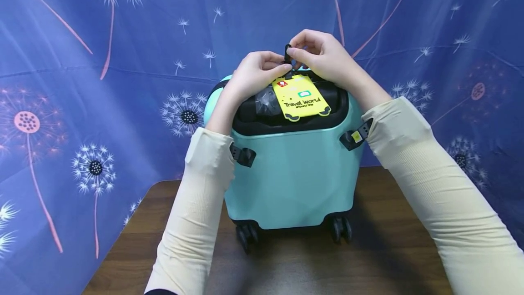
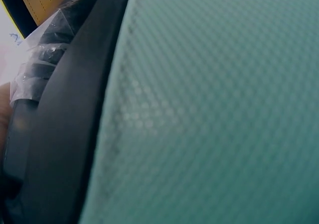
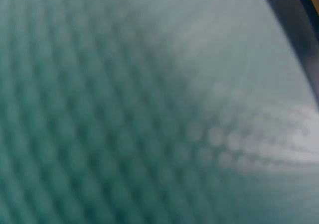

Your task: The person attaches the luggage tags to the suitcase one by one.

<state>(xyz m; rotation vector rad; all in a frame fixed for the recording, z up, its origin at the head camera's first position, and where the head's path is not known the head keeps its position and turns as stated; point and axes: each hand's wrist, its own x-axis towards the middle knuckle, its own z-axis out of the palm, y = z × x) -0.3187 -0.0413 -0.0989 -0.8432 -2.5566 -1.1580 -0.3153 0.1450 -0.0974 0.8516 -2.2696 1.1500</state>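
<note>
A turquoise suitcase (image 1: 294, 177) stands upright on its wheels, its textured shell (image 2: 214, 94) filling much of both wrist views. Over its black top handle area lies a yellow luggage tag (image 1: 300, 97) printed "Travel World". The tag's black strap (image 1: 288, 52) rises from its upper end. My left hand (image 1: 258, 72) pinches the strap low down, near the tag. Just above, my right hand (image 1: 323, 54) pinches the strap's upper end between thumb and fingers. Clear plastic wrap (image 1: 267, 102) covers part of the handle, left of the tag. My right fingertips are partly hidden behind the strap.
The suitcase rests on a dark brown wooden table (image 1: 163, 236), with black caster wheels (image 1: 341, 229) beneath it. Close behind hangs a blue cloth (image 1: 135, 36) with a dandelion print. Small black wrist cameras (image 1: 243, 155) sit at both cuffs, right against the suitcase front.
</note>
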